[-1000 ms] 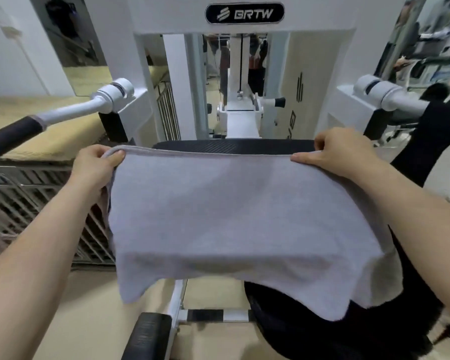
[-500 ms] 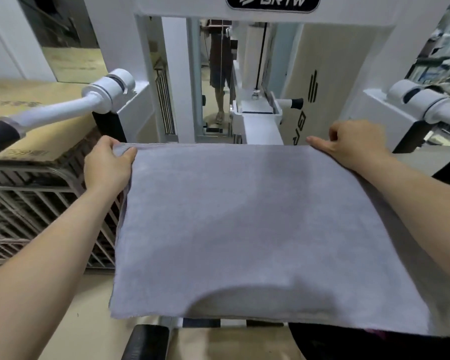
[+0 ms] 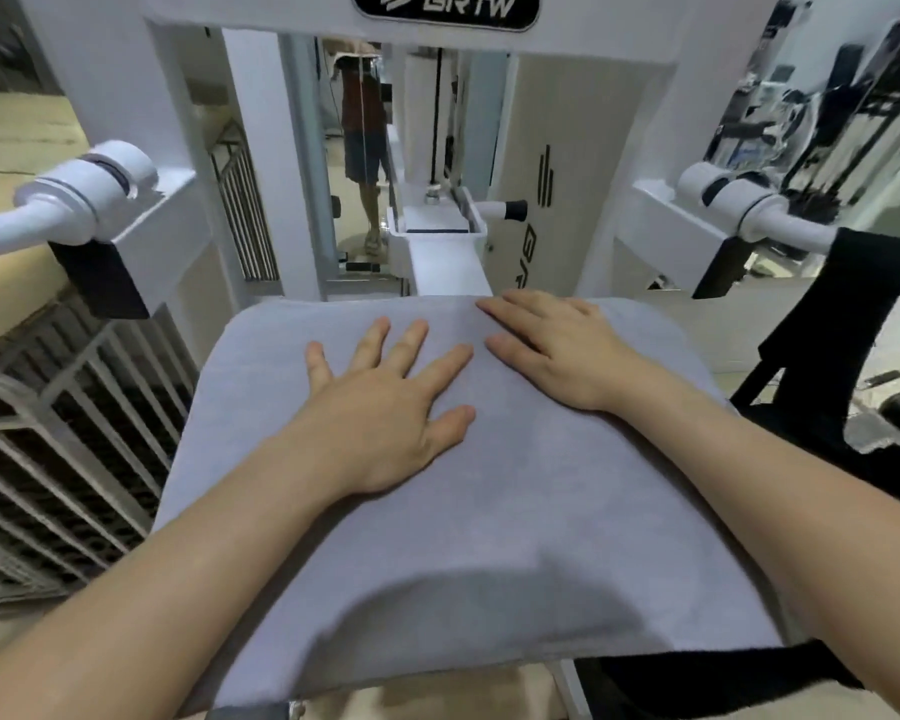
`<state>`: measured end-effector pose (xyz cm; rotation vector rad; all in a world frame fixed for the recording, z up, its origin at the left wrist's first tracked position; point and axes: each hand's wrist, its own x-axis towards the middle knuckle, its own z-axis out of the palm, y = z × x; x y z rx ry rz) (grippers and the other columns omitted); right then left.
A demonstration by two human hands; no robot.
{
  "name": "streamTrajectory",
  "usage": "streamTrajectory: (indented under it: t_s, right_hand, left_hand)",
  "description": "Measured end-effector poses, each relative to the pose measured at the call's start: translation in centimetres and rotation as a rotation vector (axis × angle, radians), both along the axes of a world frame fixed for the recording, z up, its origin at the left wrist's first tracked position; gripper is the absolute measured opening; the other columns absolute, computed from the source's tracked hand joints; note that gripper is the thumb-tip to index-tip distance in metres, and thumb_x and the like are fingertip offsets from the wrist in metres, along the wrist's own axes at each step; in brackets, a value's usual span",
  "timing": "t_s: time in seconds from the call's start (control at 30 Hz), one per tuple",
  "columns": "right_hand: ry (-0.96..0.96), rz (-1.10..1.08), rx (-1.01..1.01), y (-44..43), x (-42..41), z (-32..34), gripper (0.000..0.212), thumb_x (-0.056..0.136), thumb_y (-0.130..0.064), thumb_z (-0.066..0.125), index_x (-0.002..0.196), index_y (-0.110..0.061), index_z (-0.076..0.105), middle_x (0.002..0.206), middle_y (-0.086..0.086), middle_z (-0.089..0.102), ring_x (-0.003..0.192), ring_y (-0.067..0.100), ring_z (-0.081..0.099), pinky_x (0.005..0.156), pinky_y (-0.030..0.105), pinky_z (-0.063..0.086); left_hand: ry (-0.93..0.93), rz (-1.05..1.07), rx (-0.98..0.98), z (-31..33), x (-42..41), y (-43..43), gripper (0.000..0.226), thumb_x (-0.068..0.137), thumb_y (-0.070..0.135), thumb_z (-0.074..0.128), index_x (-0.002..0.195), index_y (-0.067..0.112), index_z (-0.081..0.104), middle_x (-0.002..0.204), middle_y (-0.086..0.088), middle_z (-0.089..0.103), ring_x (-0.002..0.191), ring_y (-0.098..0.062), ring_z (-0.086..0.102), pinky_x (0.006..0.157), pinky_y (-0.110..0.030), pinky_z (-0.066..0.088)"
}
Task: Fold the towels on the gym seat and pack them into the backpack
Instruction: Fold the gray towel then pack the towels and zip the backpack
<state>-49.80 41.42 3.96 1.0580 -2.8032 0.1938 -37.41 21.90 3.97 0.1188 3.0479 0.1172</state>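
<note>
Towel (image 3: 489, 537), grey, laid flat across the gym seat and hiding the pad entirely, near edge overhanging toward the camera, with a soft hump just inside that edge. Left hand (image 3: 385, 413) palm-down on the middle of the cloth, fingers (image 3: 411, 345) straight and spread, released, gripping nothing. Right hand (image 3: 562, 350) just beside it, nearer the far edge, likewise flat and released, pressing on the fabric. Looks like a smoothing pass ahead of the first fold: no fold visible, packing not begun. Black strapped bag (image 3: 848, 314), probably the backpack, hanging off the machine's right handle (image 3: 749, 210), close to the towel's right edge; contact there impossible to judge.

Risk of dragging the whole cloth forward off the seat if pressed toward the body, given how much already hangs over the front. Risk of a crease locked in at the hump if folded before flattening there. Risk of a skewed, bulky fold if the corners are lifted unevenly, and so a poor fit in the bag.
</note>
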Motion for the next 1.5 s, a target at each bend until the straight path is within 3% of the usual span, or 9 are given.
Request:
streamTrajectory:
  t_s: [0.27, 0.47, 0.63, 0.73, 0.9, 1.0, 1.07, 1.2, 1.5]
  right_hand:
    - [-0.216, -0.188, -0.218, 4.7, -3.9, 1.6, 0.051, 0.094, -0.052, 0.045, 0.141, -0.031, 0.042, 0.147, -0.003, 0.046, 0.133, 0.02, 0.044, 0.109, 0.044, 0.034]
    - [-0.923, -0.485, -0.677, 13.1, -6.7, 0.4, 0.046, 0.085, -0.059, 0.059, 0.112, -0.023, 0.066, 0.111, 0.003, 0.064, 0.089, 0.017, 0.059, 0.072, 0.029, 0.047]
    - [-1.318, -0.336, -0.686, 15.2, -7.9, -1.9, 0.069, 0.076, -0.077, 0.048, 0.122, -0.028, 0.063, 0.115, -0.003, 0.07, 0.105, 0.015, 0.064, 0.081, 0.034, 0.05]
    - [-1.338, -0.334, -0.764, 15.7, -8.4, -2.3, 0.068, 0.071, -0.071, 0.06, 0.119, -0.023, 0.067, 0.115, -0.002, 0.071, 0.106, 0.014, 0.065, 0.084, 0.031, 0.052]
    - [-1.206, -0.396, -0.92, 16.7, -8.8, -2.6, 0.018, 0.088, -0.022, 0.067, 0.098, -0.007, 0.068, 0.095, 0.005, 0.071, 0.083, 0.015, 0.064, 0.062, 0.023, 0.053]
    - [-1.278, -0.421, -1.07, 17.6, -9.1, -2.6, 0.044, 0.082, -0.028, 0.073, 0.12, -0.006, 0.066, 0.115, 0.008, 0.069, 0.101, 0.021, 0.066, 0.087, 0.033, 0.055]
    - [-1.292, -0.404, -1.146, 17.7, -8.8, -2.2, 0.041, 0.084, -0.028, 0.068, 0.119, -0.005, 0.066, 0.109, 0.009, 0.07, 0.097, 0.022, 0.068, 0.085, 0.033, 0.055]
    - [-1.236, -0.296, -1.289, 15.5, -7.8, 0.8, 0.021, 0.09, -0.011, 0.058, 0.07, -0.016, 0.054, 0.051, -0.003, 0.052, 0.038, 0.004, 0.043, 0.035, 0.012, 0.03]
    - [-0.973, 0.008, -1.01, -4.2, -2.5, 10.1, 0.016, 0.087, -0.008, 0.061, 0.072, -0.012, 0.057, 0.054, 0.001, 0.051, 0.038, 0.007, 0.043, 0.035, 0.017, 0.028]
  left_hand:
    - [0.159, -0.164, 0.012, 0.7, -0.8, 10.1, 0.049, 0.096, 0.033, 0.036, 0.144, 0.028, 0.025, 0.156, -0.008, 0.017, 0.145, -0.029, 0.013, 0.11, -0.066, 0.016]
    - [0.021, -0.331, 0.014, -1.0, 0.9, 23.6, 0.071, 0.092, 0.062, 0.031, 0.152, 0.031, 0.006, 0.16, -0.008, -0.019, 0.143, -0.031, -0.027, 0.102, -0.07, -0.017]
    - [0.111, -0.255, -0.168, -2.0, 0.5, 28.7, 0.043, 0.088, 0.035, 0.054, 0.127, 0.017, 0.059, 0.147, -0.014, 0.039, 0.146, -0.035, 0.014, 0.112, -0.064, 0.009]
    - [0.172, -0.14, -0.192, -4.2, 1.1, 30.1, 0.03, 0.07, 0.038, 0.068, 0.093, 0.021, 0.078, 0.111, 0.0, 0.069, 0.111, -0.024, 0.06, 0.095, -0.053, 0.044]
    - [0.6, -0.25, -0.169, -6.4, 1.6, 30.4, 0.033, 0.09, 0.009, 0.041, 0.089, 0.009, 0.075, 0.103, -0.015, 0.072, 0.107, -0.032, 0.065, 0.094, -0.049, 0.05]
    - [0.688, -0.204, 0.129, -4.5, 2.5, 29.8, 0.031, 0.08, 0.013, 0.048, 0.101, 0.01, 0.07, 0.102, -0.007, 0.069, 0.092, -0.026, 0.06, 0.075, -0.039, 0.053]
    - [0.726, -0.022, 0.461, -2.8, 3.4, 28.7, 0.031, 0.075, 0.021, 0.052, 0.101, 0.022, 0.068, 0.093, 0.005, 0.063, 0.082, -0.016, 0.055, 0.063, -0.029, 0.048]
    - [0.749, 0.584, 0.999, -0.1, 4.6, 24.2, 0.01, 0.078, 0.023, 0.058, 0.07, 0.02, 0.053, 0.061, 0.008, 0.055, 0.055, -0.004, 0.046, 0.057, -0.023, 0.041]
    - [0.941, 1.071, 1.078, 1.6, 11.1, 10.1, 0.031, 0.083, 0.001, 0.052, 0.099, 0.027, 0.055, 0.065, -0.001, 0.048, 0.04, -0.001, 0.041, 0.039, -0.018, 0.032]
